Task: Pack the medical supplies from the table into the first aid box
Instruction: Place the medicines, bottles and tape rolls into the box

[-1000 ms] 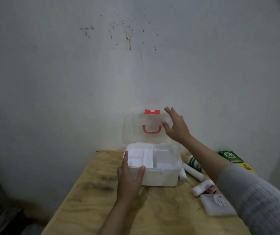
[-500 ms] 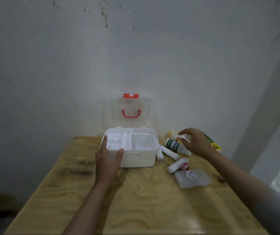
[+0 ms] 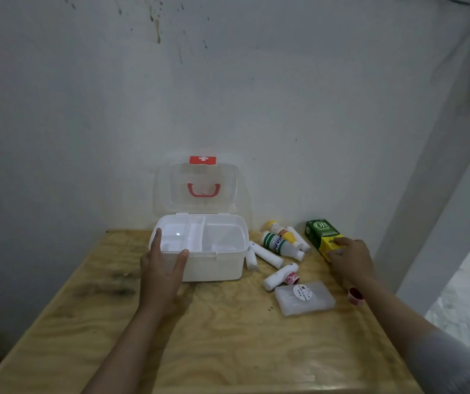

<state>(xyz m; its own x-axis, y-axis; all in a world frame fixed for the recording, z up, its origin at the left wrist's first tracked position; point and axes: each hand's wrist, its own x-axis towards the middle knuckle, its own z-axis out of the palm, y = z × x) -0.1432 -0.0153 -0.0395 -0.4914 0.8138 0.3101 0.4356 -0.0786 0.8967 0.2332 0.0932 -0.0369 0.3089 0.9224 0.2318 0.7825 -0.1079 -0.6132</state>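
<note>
The open box [image 3: 199, 248] is braced at its near-left corner by the left hand [image 3: 160, 268], fingers spread. The green carton [image 3: 323, 237], at the table's [image 3: 228, 336] right edge, is being grasped by the right hand [image 3: 350, 260]; bottles [image 3: 282, 243] lie between, bare table nearer.

I see plywood table [image 3: 214, 336] under both hands, dark smudges left of left hand. Stained white wall [image 3: 171, 95] beyond. Small red cap [image 3: 355, 295] just beside right wrist. White pillar [image 3: 432, 209] right of right hand.
</note>
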